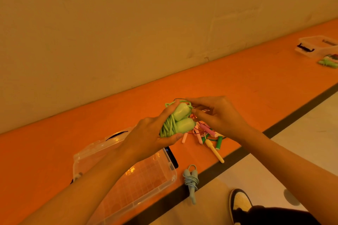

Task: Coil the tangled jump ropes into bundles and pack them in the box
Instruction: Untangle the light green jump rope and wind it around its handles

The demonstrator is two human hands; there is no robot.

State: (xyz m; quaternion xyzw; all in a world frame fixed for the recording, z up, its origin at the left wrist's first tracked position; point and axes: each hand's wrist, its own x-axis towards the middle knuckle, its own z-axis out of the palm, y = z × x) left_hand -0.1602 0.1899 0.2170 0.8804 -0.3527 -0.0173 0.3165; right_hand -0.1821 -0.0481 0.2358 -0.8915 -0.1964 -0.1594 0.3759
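The left hand (150,133) clasps the coiled pale-green plastic jump rope (182,115) while fingers (196,101) of the right hand (221,115) pinch its loose cord end, which likely needs tucking before boxing.

The 2 bare forearms reach in from the lower corners and meet mid-view. The left hand (151,133) curls fingers and thumb round the green jump rope (182,121); the right hand (219,115), knuckles up, pinches that rope's cord with thumb and forefinger just beside it.
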